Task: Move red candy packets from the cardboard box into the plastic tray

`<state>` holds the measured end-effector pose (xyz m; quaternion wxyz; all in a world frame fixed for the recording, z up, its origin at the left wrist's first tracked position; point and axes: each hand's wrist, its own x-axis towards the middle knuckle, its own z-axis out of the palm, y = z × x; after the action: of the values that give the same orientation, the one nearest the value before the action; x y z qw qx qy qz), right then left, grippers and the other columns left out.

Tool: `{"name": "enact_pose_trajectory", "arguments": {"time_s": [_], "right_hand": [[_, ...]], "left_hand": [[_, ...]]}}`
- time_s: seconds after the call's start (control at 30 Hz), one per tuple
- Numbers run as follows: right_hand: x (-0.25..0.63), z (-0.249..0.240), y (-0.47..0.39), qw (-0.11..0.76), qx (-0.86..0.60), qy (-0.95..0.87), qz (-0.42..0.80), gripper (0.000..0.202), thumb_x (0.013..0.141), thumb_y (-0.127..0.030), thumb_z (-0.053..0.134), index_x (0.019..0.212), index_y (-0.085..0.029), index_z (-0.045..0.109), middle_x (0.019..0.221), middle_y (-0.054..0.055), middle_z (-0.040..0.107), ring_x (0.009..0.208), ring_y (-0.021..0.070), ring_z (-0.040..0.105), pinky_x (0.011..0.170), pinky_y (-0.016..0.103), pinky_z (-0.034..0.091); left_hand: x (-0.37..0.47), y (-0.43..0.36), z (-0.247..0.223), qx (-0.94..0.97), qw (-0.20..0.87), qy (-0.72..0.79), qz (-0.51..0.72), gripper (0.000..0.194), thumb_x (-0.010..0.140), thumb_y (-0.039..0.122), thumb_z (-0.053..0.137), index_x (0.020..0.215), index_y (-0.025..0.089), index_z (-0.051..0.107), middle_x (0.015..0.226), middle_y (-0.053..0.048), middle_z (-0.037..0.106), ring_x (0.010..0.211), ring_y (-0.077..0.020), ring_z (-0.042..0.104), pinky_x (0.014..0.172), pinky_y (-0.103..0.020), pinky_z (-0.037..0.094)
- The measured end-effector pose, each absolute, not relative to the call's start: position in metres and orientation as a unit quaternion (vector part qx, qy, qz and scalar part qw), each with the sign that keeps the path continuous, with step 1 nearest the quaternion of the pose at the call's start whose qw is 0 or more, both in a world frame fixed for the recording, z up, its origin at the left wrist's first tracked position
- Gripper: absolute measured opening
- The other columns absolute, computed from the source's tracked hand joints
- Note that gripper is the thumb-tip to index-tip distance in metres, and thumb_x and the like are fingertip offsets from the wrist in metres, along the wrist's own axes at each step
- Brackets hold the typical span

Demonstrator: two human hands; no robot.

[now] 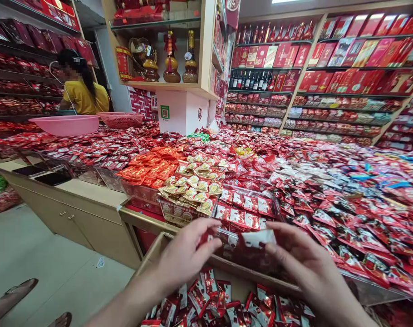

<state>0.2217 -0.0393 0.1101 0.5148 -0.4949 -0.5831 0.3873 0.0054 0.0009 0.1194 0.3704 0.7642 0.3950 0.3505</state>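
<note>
My left hand and my right hand are raised side by side over a cardboard box that holds several red-and-white candy packets. Between the fingertips of both hands I hold small red-and-white candy packets, blurred by motion. Just beyond my hands stands a clear plastic bin full of the same red-and-white packets. To its left a bin of gold-wrapped candies sits beside a heap of orange-red packets.
A huge candy display spreads to the right and back. A person in a yellow shirt stands far left behind pink baskets. A beige counter juts left over bare floor. Shelves of red boxes and bottles line the walls.
</note>
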Motion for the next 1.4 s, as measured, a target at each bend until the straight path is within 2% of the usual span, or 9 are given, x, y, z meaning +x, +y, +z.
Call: {"name": "enact_pose_trajectory", "arguments": {"time_s": [0.03,0.1,0.23,0.43,0.53,0.7,0.87,1.13,1.4], "right_hand": [[0.227,0.116,-0.032,0.501,-0.501,-0.619,0.338,0.034,0.075,-0.035,0.057,0.106,-0.024,0.051,0.098,0.006,0.059,0.086,0.0193,0.056,0.074,0.031,0.046],[0.235,0.126,-0.015,0.459,-0.508,-0.677,0.269,0.035,0.078,-0.033,0.052,0.111,-0.024,0.049,0.098,0.006,0.060,0.087,0.0195,0.055,0.074,0.032,0.045],[0.230,0.134,0.014,0.395,-0.501,-0.735,0.231,0.032,0.079,-0.027,0.048,0.111,-0.020,0.048,0.103,0.008,0.060,0.092,0.0206,0.056,0.077,0.035,0.045],[0.223,0.141,0.027,0.332,-0.495,-0.776,0.206,0.029,0.079,-0.021,0.045,0.106,-0.018,0.051,0.102,0.008,0.062,0.088,0.0201,0.058,0.077,0.035,0.045],[0.223,0.145,0.029,0.296,-0.489,-0.797,0.196,0.027,0.077,-0.018,0.045,0.102,-0.019,0.055,0.098,0.006,0.063,0.086,0.0194,0.057,0.077,0.034,0.043],[0.218,0.141,0.036,0.268,-0.481,-0.806,0.214,0.021,0.073,-0.017,0.051,0.092,-0.019,0.057,0.082,0.003,0.065,0.074,0.0172,0.058,0.066,0.029,0.044],[0.212,0.136,0.045,0.258,-0.503,-0.794,0.222,0.006,0.070,-0.021,0.054,0.075,-0.018,0.054,0.066,0.000,0.059,0.060,0.0137,0.052,0.054,0.024,0.040],[0.207,0.129,0.042,0.203,-0.513,-0.799,0.240,0.001,0.067,-0.018,0.054,0.066,-0.018,0.054,0.059,-0.002,0.057,0.055,0.0117,0.049,0.050,0.021,0.037],[0.212,0.139,0.043,0.168,-0.521,-0.808,0.219,0.006,0.065,-0.016,0.053,0.065,-0.018,0.058,0.057,-0.001,0.060,0.054,0.0127,0.051,0.051,0.022,0.036]], "left_hand": [[0.003,0.012,0.125,0.807,0.277,0.392,0.343,0.025,0.081,0.025,0.046,0.105,0.022,0.052,0.103,-0.005,0.056,0.094,-0.0179,0.051,0.085,-0.030,0.037],[0.002,0.033,0.136,0.875,0.134,0.366,0.288,0.025,0.080,0.019,0.045,0.104,0.020,0.055,0.104,-0.006,0.057,0.098,-0.0198,0.049,0.088,-0.032,0.034],[0.013,0.060,0.145,0.925,0.018,0.354,0.139,0.027,0.075,0.014,0.046,0.098,0.023,0.058,0.082,-0.004,0.062,0.082,-0.0208,0.053,0.073,-0.029,0.038],[0.025,0.071,0.137,0.926,0.004,0.362,0.102,0.024,0.068,0.016,0.051,0.088,0.026,0.061,0.070,-0.003,0.062,0.071,-0.0212,0.056,0.060,-0.026,0.037],[0.025,0.075,0.136,0.927,0.006,0.362,0.098,0.025,0.069,0.015,0.048,0.087,0.027,0.061,0.074,-0.003,0.064,0.072,-0.0208,0.058,0.060,-0.026,0.037],[0.023,0.077,0.140,0.927,0.005,0.363,0.096,0.026,0.070,0.016,0.048,0.091,0.027,0.059,0.081,-0.003,0.065,0.076,-0.0200,0.058,0.062,-0.025,0.038],[0.022,0.078,0.144,0.926,0.001,0.367,0.085,0.024,0.070,0.019,0.046,0.090,0.026,0.058,0.072,-0.003,0.063,0.068,-0.0199,0.058,0.055,-0.024,0.037],[0.025,0.078,0.150,0.930,-0.007,0.361,0.070,0.022,0.069,0.017,0.046,0.083,0.025,0.061,0.068,-0.002,0.063,0.066,-0.0199,0.057,0.052,-0.024,0.033],[0.026,0.076,0.162,0.941,0.020,0.335,0.044,0.027,0.070,0.016,0.046,0.086,0.029,0.063,0.071,0.000,0.064,0.066,-0.0166,0.055,0.055,-0.023,0.032]]}}
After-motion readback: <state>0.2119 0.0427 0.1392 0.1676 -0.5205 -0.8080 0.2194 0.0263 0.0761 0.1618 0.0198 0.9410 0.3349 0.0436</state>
